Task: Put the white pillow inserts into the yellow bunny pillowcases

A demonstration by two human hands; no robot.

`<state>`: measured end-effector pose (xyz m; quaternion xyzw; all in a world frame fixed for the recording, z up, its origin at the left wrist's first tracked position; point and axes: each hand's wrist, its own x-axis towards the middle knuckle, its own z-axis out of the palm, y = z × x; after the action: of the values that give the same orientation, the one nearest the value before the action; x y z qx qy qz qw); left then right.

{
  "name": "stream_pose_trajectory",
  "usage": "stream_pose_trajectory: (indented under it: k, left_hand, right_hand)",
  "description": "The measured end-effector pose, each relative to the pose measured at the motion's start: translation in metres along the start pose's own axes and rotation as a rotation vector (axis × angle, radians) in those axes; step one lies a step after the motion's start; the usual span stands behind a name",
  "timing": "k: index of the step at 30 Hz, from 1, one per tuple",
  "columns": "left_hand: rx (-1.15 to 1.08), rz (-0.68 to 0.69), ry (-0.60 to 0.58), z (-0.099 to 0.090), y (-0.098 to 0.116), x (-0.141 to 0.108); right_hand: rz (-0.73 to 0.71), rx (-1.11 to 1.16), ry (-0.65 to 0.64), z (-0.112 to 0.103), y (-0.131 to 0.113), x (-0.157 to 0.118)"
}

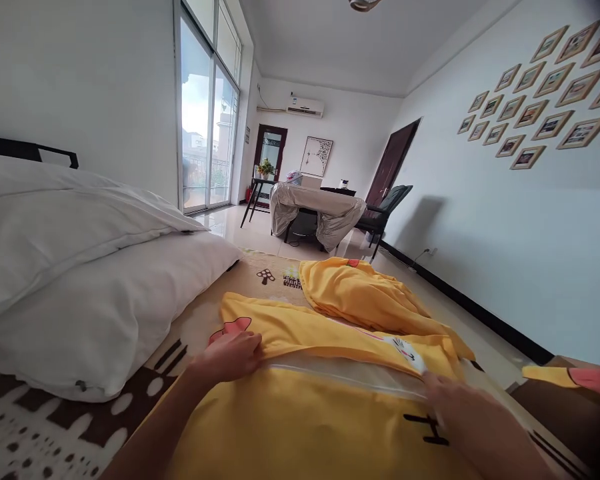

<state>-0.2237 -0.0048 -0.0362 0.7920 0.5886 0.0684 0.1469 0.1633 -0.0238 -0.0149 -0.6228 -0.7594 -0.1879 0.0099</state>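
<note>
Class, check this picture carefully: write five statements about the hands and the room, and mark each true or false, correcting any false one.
1. The left hand touches the yellow cloth beside a red patch. True.
2. The right hand is on a white pillow. False: the right hand is at the yellow cloth, near a white whiskered print; the white pillow lies to the left.
3. A dark chair stands beside the draped table. True.
4. The air conditioner stands on the floor. False: the air conditioner is mounted high on the wall.
5. Small framed pictures hang on the right-hand wall. True.
</note>
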Motion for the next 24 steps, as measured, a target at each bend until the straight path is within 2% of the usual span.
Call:
stream_pose_trajectory:
  k: [2, 5, 7, 9, 12, 15, 24]
  left_hand:
    - [0.013, 0.003, 0.019, 0.004, -0.003, 0.002]
    - [0.041, 0.014, 0.034, 0.009, -0.010, 0.005]
    - [0.058, 0.027, 0.041, 0.011, -0.014, 0.006]
    - [0.068, 0.043, 0.050, 0.011, -0.018, 0.006]
    - [0.060, 0.072, 0.060, 0.009, -0.023, 0.004]
    - [0.032, 0.102, 0.071, 0.005, -0.028, 0.002]
    - [0.037, 0.083, 0.004, 0.000, -0.035, -0.001]
  right_hand:
    - [-0.083, -0.028, -0.061, -0.035, -0.050, 0.002]
    - [-0.351, 0.018, -0.196, -0.073, -0.131, 0.008]
    - [-0.507, 0.076, -0.210, -0.081, -0.174, 0.017]
    - [-0.632, 0.154, -0.187, -0.076, -0.205, 0.030]
    - [-0.637, 0.212, -0.152, -0.058, -0.229, 0.052]
    - [-0.604, 0.189, -0.171, -0.042, -0.238, 0.069]
    - [-0.687, 0.192, -0.221, -0.038, -0.262, 0.083]
